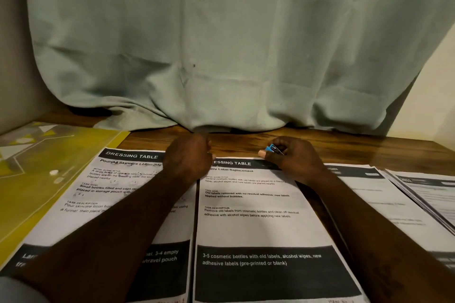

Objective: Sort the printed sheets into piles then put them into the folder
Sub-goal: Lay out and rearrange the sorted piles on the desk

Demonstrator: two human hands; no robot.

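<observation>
Our right hand (293, 156) pinches a blue clip (271, 149) at the top of the middle pile of sheets (248, 226). Our left hand (188, 157) is curled there too; we cannot tell if it holds paper. The yellow folder (37, 179) lies far left

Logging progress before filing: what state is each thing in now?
yellow folder, lying flat, left of piles.
left pile, face up, left forearm over it.
middle pile, face up, squared.
left hand, fingers curled at middle pile's top; grip unclear.
blue clip, pinched by right hand at middle pile's top.
right pile, face up, print blurred.
outermost pile, face up, fanned.
</observation>
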